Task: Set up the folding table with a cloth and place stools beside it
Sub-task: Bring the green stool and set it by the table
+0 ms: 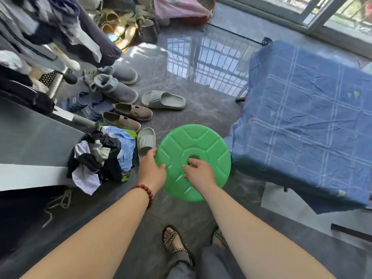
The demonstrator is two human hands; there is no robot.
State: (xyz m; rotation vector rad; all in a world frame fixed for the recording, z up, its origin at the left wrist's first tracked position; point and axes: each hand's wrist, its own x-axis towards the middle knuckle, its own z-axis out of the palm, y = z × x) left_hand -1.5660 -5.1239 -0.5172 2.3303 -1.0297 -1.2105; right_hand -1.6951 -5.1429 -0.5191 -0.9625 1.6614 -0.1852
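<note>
A round green plastic stool (203, 141) stands on the floor just left of the table, seen from above, its legs hidden under the seat. My left hand (152, 170) grips the seat's left rim. My right hand (199, 171) rests on the seat with fingers hooked into the centre hole. The folding table (240, 99) at the right is covered by a blue checked cloth (306, 119) that hangs over its edges; only a bit of dark frame shows.
Several shoes and slippers (163, 99) lie on the floor left of the stool. A heap of clothes (104, 158) sits by a grey counter (34, 133). Hanging garments (60, 27) fill the upper left. A glass sliding door (322, 15) runs behind the table.
</note>
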